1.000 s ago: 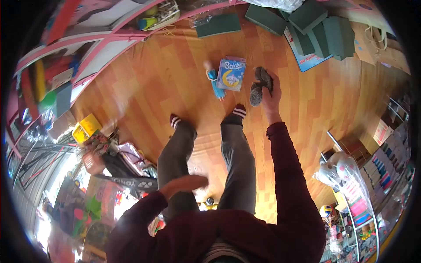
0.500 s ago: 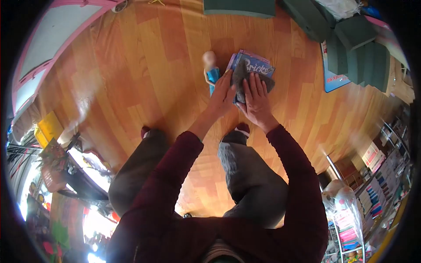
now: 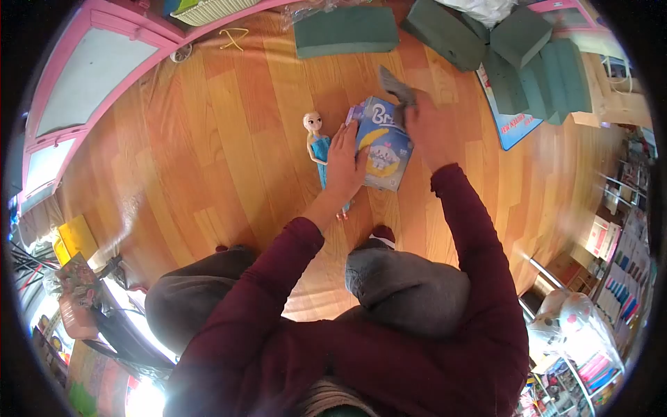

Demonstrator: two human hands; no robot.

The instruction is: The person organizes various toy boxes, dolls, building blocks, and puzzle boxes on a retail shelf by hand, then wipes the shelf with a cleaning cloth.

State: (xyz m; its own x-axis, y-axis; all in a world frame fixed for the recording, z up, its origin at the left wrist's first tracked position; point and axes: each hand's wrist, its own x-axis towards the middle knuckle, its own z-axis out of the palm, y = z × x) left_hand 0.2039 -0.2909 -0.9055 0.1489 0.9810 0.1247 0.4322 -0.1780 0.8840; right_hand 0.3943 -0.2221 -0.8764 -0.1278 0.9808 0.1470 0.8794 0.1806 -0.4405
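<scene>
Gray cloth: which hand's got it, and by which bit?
The right hand holds the gray cloth by its right side in the picture; blur hides the exact grip.

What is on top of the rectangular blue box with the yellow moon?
On the box, the left hand overlaps the left edge; the right hand, holding a dark grey cloth, covers the upper right, partly hiding the lettering.

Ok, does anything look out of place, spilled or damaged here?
The green blocks at upper right lie heaped at uneven angles, partly over a board. A yellow hanger-like piece lies loose on the floor. No spill shows around the blue box.
</scene>
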